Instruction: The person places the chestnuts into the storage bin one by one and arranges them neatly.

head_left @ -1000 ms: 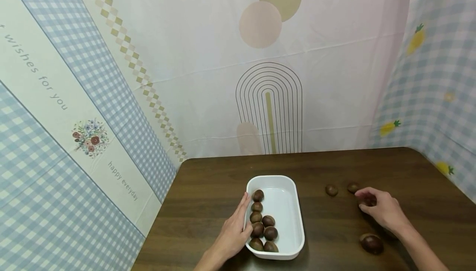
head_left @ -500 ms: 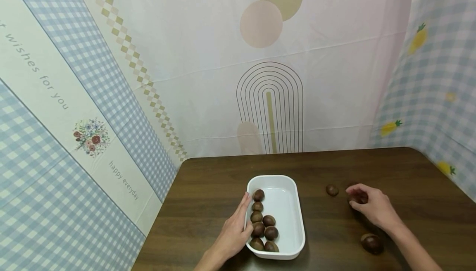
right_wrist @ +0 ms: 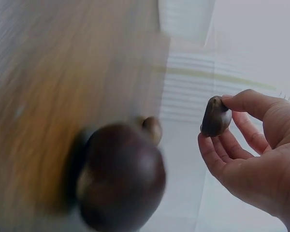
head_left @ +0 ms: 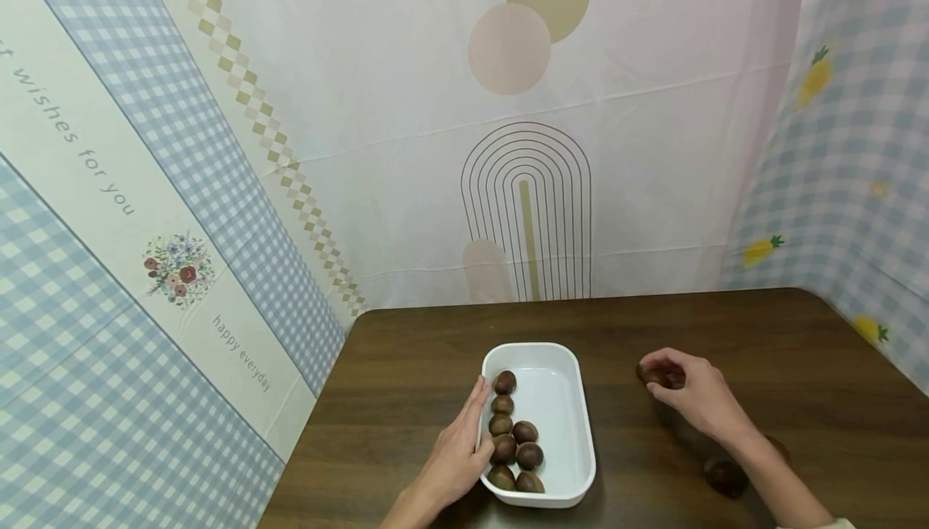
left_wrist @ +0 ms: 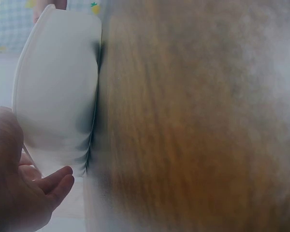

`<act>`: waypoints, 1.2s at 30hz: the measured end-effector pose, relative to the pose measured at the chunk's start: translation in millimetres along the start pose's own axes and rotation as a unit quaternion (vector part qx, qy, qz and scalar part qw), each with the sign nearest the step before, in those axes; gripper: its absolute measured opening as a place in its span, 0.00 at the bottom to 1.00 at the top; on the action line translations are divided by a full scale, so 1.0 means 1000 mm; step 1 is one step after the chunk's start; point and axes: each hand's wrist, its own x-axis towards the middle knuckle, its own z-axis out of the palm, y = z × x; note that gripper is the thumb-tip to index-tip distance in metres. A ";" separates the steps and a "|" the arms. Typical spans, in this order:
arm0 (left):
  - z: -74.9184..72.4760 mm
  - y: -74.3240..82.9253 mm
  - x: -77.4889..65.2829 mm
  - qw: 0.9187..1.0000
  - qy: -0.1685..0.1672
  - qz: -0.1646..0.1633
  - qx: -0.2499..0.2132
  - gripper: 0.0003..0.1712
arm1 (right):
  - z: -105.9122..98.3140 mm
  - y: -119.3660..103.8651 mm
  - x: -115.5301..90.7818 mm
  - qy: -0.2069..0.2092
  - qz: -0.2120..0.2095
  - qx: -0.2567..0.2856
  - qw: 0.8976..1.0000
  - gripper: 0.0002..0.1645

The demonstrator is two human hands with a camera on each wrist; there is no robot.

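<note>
A chestnut (right_wrist: 216,117) is pinched between the thumb and fingers of my right hand (head_left: 697,400), low over the right half of the table. Another chestnut (head_left: 644,373) shows at the fingertips in the head view, partly covered by them. My left hand (head_left: 455,448) holds the left side of the white rectangular dish (head_left: 586,440), fingers along the outer wall and thumb at the rim. The left wrist view shows this hand (left_wrist: 19,183) against the dish wall (left_wrist: 58,87). Inside the dish, several chestnuts (head_left: 529,456) line the left side and near end.
Near my right forearm lies a dark chestnut (head_left: 726,478), with another (head_left: 778,448) partly behind the arm. One chestnut (right_wrist: 123,179) looms large in the right wrist view, and a smaller one (right_wrist: 153,129) shows beyond it. Patterned cloth (head_left: 406,150) hangs behind the table (head_left: 406,368).
My right hand has moved left across the table with the chestnut, toward the leftmost loose one. The forearm now partly covers the near chestnuts. My left hand and the dish stay still.
</note>
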 end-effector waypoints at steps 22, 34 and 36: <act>0.000 0.000 0.000 1.000 0.004 0.001 -0.001 0.44 | 0.050 -0.059 0.028 -0.032 -0.048 0.095 0.994 0.14; 0.000 -0.001 0.000 1.000 0.001 -0.002 -0.004 0.44 | 0.084 -0.073 0.039 -0.062 -0.061 0.098 0.991 0.11; 0.000 -0.001 0.000 1.000 0.000 -0.003 -0.002 0.44 | 0.089 -0.075 0.040 -0.066 -0.067 0.099 0.991 0.11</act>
